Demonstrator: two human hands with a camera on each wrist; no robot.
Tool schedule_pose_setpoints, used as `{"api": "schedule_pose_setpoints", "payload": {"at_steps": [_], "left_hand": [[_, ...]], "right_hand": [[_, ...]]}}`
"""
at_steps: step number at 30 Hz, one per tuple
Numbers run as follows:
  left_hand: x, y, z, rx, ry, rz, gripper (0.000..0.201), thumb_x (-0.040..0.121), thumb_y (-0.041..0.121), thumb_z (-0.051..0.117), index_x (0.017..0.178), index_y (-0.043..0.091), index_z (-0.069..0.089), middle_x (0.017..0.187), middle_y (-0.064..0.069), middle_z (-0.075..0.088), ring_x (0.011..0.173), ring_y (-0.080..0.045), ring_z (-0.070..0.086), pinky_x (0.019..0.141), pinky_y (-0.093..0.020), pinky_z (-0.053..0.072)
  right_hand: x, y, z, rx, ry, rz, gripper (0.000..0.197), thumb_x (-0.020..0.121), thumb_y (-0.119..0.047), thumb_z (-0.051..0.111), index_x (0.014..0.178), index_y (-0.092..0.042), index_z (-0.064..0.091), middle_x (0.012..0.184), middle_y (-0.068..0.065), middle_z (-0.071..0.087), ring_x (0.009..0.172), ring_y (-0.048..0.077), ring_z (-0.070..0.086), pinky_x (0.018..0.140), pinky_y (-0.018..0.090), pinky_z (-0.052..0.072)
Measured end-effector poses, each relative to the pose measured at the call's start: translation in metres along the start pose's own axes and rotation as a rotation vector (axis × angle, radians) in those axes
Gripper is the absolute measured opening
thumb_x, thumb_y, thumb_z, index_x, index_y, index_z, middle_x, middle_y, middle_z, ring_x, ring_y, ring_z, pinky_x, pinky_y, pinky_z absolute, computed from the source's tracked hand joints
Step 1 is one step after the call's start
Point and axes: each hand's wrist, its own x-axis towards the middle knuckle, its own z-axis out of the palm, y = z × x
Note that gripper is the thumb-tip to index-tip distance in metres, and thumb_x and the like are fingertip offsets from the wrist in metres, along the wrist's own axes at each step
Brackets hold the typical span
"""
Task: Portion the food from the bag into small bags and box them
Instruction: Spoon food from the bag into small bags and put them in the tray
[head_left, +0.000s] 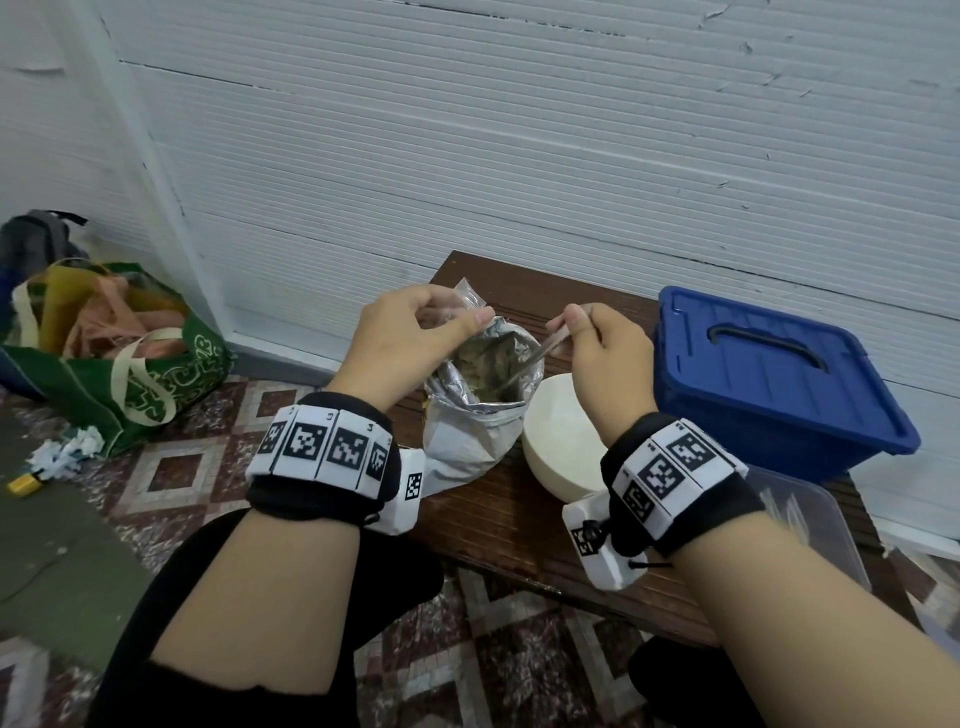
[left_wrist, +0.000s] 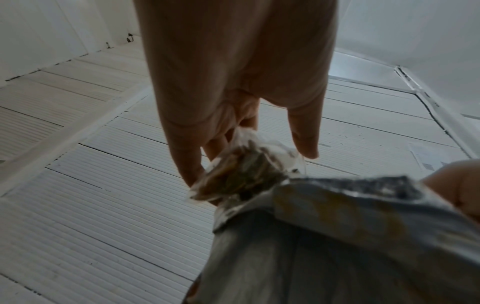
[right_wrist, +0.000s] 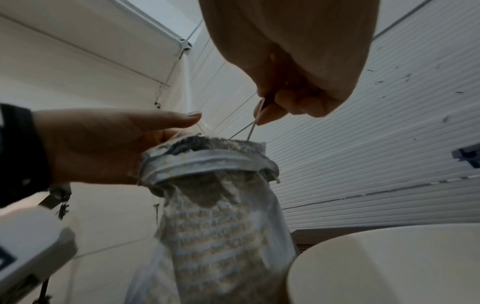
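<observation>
A silver foil bag stands open on the dark wooden table, its rim rolled down, with greenish-brown dried food inside. My left hand pinches a small clear bag over the foil bag's mouth; the left wrist view shows that small bag partly filled with the food. My right hand grips a metal spoon by its handle, and the bowl end dips into the foil bag. The spoon's shaft runs down from my right fingers.
A cream bowl sits just right of the foil bag. A blue lidded box stands at the table's right, and a clear plastic container lies near my right forearm. A green shopping bag sits on the tiled floor at left.
</observation>
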Motion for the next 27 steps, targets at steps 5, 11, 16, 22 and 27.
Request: {"api": "schedule_pose_setpoints", "payload": {"at_steps": [5,11,16,22,27], "left_hand": [[-0.001,0.001,0.000,-0.011,-0.005,0.004,0.019,0.077,0.049,0.073,0.084,0.037,0.060,0.091,0.020,0.063,0.094,0.007,0.056,0.088,-0.022,0.046],[-0.002,0.002,-0.003,-0.017,0.009,0.012,0.017,0.078,0.046,0.073,0.081,0.037,0.059,0.090,0.019,0.062,0.091,0.007,0.055,0.086,-0.021,0.045],[-0.001,0.001,-0.005,-0.010,0.027,0.026,0.024,0.078,0.050,0.071,0.091,0.031,0.064,0.090,0.014,0.065,0.088,0.001,0.059,0.082,-0.022,0.049],[-0.002,0.001,-0.015,0.021,0.048,0.043,0.026,0.075,0.045,0.076,0.092,0.031,0.063,0.090,0.016,0.065,0.087,0.007,0.059,0.077,-0.013,0.046],[-0.002,0.000,-0.012,0.092,-0.034,0.068,0.045,0.071,0.038,0.081,0.111,0.026,0.063,0.091,0.021,0.061,0.083,0.013,0.055,0.071,-0.001,0.041]], "right_hand": [[0.002,0.002,0.002,0.079,0.025,0.182,0.037,0.100,-0.017,0.044,0.069,-0.021,0.062,0.062,-0.003,0.062,0.073,0.019,0.063,0.086,0.043,0.052],[0.009,0.003,-0.005,0.139,0.154,0.334,0.034,0.101,-0.020,0.041,0.084,-0.010,0.068,0.063,-0.002,0.062,0.067,0.007,0.057,0.066,0.021,0.044],[0.014,0.001,-0.014,0.163,0.219,0.372,0.034,0.101,-0.020,0.040,0.083,-0.011,0.068,0.060,-0.004,0.060,0.064,0.003,0.052,0.061,0.019,0.039],[0.023,-0.007,-0.029,0.195,0.310,0.395,0.037,0.100,-0.020,0.039,0.072,-0.020,0.063,0.061,-0.005,0.060,0.068,0.009,0.055,0.070,0.026,0.044],[0.032,-0.017,-0.038,0.187,0.368,0.347,0.039,0.101,-0.021,0.037,0.070,-0.022,0.060,0.061,-0.006,0.059,0.062,0.005,0.050,0.064,0.021,0.041]]}}
